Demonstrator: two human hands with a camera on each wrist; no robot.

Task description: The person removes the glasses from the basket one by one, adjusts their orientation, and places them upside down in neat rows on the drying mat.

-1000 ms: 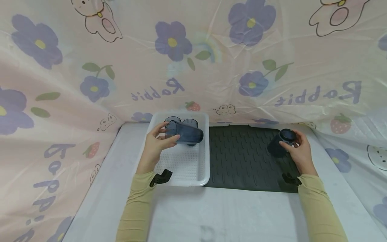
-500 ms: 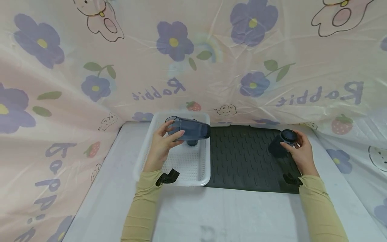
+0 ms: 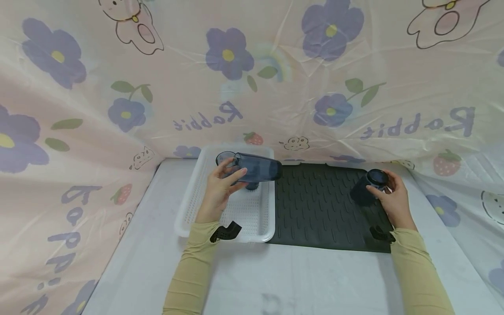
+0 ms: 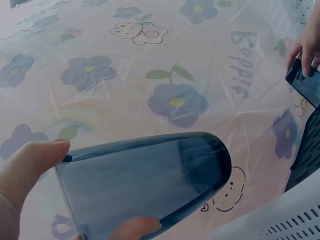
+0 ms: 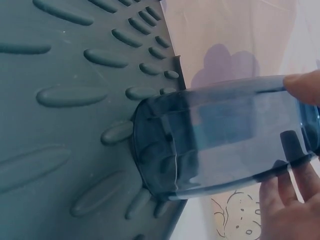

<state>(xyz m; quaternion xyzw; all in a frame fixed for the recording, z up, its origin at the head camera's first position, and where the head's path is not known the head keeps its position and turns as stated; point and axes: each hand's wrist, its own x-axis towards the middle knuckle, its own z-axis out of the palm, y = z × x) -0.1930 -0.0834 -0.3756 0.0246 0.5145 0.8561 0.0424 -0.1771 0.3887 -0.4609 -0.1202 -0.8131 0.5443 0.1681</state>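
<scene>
Head view shows the left hand [image 3: 218, 188] gripping a smoky blue tumbler [image 3: 256, 168] sideways over the white perforated tray [image 3: 189, 210], the right hand [image 3: 390, 199] pinching another tumbler [image 3: 364, 188] (tilted) on the ribbed black mat [image 3: 315, 210]; firm, level holds seem wise.

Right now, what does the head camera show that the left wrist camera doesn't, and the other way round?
Only the head view shows the white perforated tray with another dark cup standing in it, and both sleeved arms.

Only the left wrist view shows, close up, the thumb and a fingertip pinching the left cup's rim, with the cup lying sideways.

Both show the left hand holding a blue-grey cup, the right hand holding a second cup, the dark ribbed mat and the flowered sheet.
</scene>
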